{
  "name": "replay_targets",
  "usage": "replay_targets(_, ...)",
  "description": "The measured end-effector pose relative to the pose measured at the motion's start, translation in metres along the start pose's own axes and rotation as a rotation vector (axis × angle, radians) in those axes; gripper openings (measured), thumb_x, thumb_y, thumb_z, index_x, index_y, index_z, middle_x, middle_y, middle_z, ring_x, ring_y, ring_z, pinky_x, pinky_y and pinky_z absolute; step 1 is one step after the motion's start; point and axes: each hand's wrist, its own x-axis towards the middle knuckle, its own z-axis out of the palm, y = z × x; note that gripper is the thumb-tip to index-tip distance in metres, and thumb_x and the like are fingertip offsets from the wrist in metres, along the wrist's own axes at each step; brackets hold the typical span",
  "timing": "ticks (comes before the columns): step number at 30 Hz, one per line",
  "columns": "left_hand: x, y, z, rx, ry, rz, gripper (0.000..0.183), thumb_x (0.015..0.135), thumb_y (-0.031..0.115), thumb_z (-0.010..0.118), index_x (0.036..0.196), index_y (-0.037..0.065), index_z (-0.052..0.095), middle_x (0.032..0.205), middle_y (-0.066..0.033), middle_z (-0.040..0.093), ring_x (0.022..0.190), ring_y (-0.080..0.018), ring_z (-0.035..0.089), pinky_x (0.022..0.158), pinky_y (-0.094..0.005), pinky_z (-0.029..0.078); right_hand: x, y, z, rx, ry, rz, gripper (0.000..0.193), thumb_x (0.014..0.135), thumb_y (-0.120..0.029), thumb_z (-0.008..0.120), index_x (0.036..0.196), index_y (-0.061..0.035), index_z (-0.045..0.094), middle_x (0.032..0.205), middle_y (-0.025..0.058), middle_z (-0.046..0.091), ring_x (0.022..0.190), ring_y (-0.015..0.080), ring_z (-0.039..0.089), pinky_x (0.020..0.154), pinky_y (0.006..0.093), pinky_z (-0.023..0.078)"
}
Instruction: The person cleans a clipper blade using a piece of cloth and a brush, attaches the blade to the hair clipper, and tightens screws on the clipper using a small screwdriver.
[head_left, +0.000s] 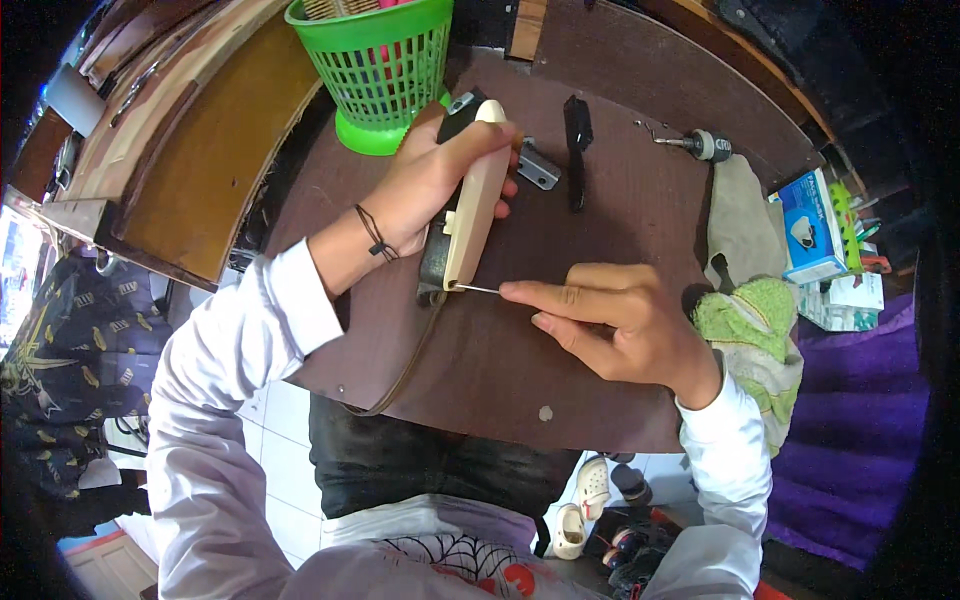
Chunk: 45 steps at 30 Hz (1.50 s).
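Note:
My left hand [440, 165] is wrapped around a corded hair clipper [478, 205] with a cream top and a black underside, tilted over the table. From its near end a brown cord [415, 360] runs down past the table edge. Between the thumb and forefinger of my right hand [625, 320] is a thin metal rod [478, 289], its tip touching the clipper's cord end. Any handle on the rod is hidden by my fingers. Just beyond my left fingertips lies a flat metal clipper blade [538, 168]. A long black piece [577, 150] rests to its right.
The brown table [620, 400] carries a green plastic basket [375, 70] at back left. A stubby screwdriver [708, 146] and small screws [650, 128] lie at back right. Cloths [750, 320], a blue box [810, 228] and a purple curtain [850, 430] line the right side.

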Motion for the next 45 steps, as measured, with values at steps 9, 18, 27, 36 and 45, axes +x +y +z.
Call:
replay_targets(9,-0.002,0.001,-0.002,0.001,0.019,0.025,0.034,0.096,0.033,0.071,0.108,0.001,0.065,0.094,-0.0069,0.066,0.076,-0.0159,0.068,0.062,-0.0314,0.059,0.002,0.002,0.017,0.223,0.050,0.095,0.031,0.096,-0.009,0.068,0.126,-0.0057,0.073,0.079,0.0138,0.072,0.069,0.0239,0.071,0.061,0.0340,0.052)
replay_targets(18,-0.002,0.002,0.002,-0.005,0.127,0.010,0.033,0.095,0.032,0.071,0.107,0.002,0.065,0.089,-0.0061,0.066,0.073,-0.0161,0.068,0.060,-0.0312,0.059,0.006,-0.012,0.004,0.507,-0.049,0.500,0.029,0.103,-0.017,0.062,0.126,-0.0009,0.072,0.079,0.0062,0.071,0.062,0.0116,0.063,0.058,0.0277,0.049)
replay_targets(27,-0.002,0.000,-0.003,0.014,0.123,0.051,0.038,0.091,0.034,0.076,0.104,0.000,0.064,0.086,-0.0086,0.067,0.066,-0.0178,0.069,0.055,-0.0329,0.059,0.019,-0.020,0.005,0.660,-0.195,0.555,0.030,0.105,-0.018,0.061,0.127,-0.0003,0.071,0.076,0.0033,0.066,0.054,0.0056,0.054,0.050,0.0244,0.040)
replay_targets(36,-0.002,0.003,-0.005,-0.040,0.175,0.050,0.038,0.089,0.033,0.077,0.103,0.000,0.064,0.086,-0.0091,0.068,0.066,-0.0183,0.070,0.055,-0.0325,0.060,0.022,-0.030,0.013,-0.230,0.002,0.017,0.028,0.092,-0.006,0.071,0.119,-0.0023,0.074,0.075,0.0080,0.065,0.056,0.0210,0.061,0.055,0.0310,0.047)
replay_targets(45,-0.001,0.001,0.000,-0.059,0.158,0.075,0.038,0.091,0.035,0.075,0.101,0.001,0.063,0.085,-0.0077,0.067,0.067,-0.0177,0.069,0.055,-0.0318,0.059,0.019,-0.023,0.000,0.380,0.049,0.287,0.032,0.091,-0.007,0.072,0.123,-0.0026,0.074,0.097,0.0121,0.073,0.062,0.0191,0.064,0.053,0.0300,0.049)
